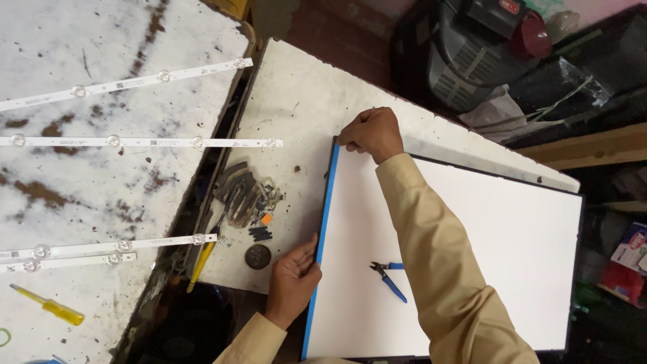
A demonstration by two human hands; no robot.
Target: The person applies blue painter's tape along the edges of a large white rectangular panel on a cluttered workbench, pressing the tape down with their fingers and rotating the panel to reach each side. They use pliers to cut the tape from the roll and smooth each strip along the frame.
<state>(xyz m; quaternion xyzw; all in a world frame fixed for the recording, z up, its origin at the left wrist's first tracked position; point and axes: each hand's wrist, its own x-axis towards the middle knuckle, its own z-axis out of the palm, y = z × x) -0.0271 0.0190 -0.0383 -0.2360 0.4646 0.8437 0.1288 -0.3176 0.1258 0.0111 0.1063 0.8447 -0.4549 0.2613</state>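
White panel [472,256] lies flat on the desk [303,108], blue strip [322,229] along its left edge. My left hand [293,280] pinches that edge near; my right hand [372,133] curls over the far-left corner. Looks thin, flexy, fragile: grip the edges only.

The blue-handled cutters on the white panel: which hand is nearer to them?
Left. The left hand grips the panel's blue edge, just left of the cutters. The right hand holds the panel's top corner, farther up.
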